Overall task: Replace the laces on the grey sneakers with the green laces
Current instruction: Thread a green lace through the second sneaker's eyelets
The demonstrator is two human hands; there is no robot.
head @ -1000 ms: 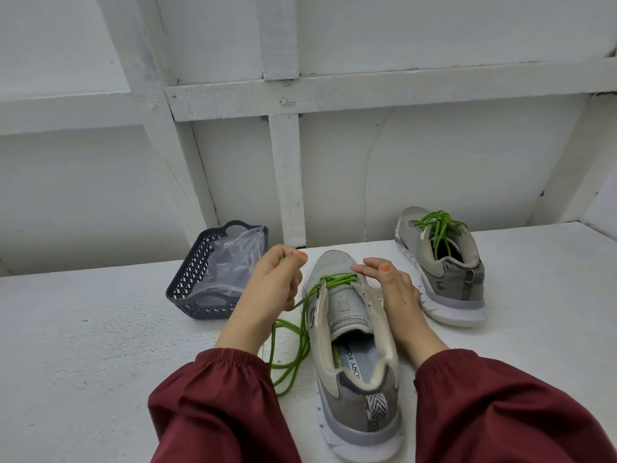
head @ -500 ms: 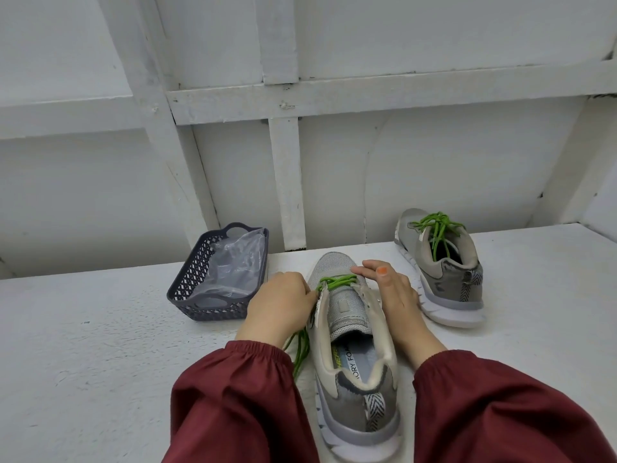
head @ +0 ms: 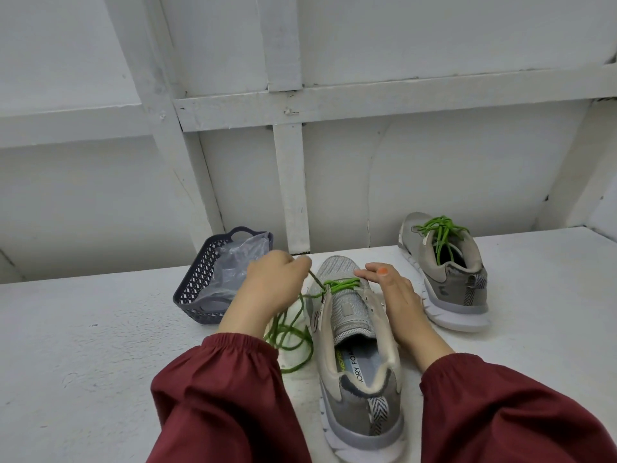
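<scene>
The near sneaker (head: pixel 354 332) stands heel toward me on the surface (head: pixel 100 362), with the lace (head: pixel 340 284) through only its lowest eyelets by the toe. My left grip (head: pixel 273 282) is curled on the lace, pinching it just left of the sneaker, and the strand runs from there to the eyelet. The slack lies coiled on the surface under the wrist. My right grip (head: pixel 394 295) holds nothing: its fingers lie fairly straight along the sneaker's right flank, tips near the lace row. I judge the lace light, limp and slippery, best taken close behind its tip for threading. The sneaker looks light and soft-sided, so it needs bracing. The far sneaker (head: pixel 444 262) already carries green.
</scene>
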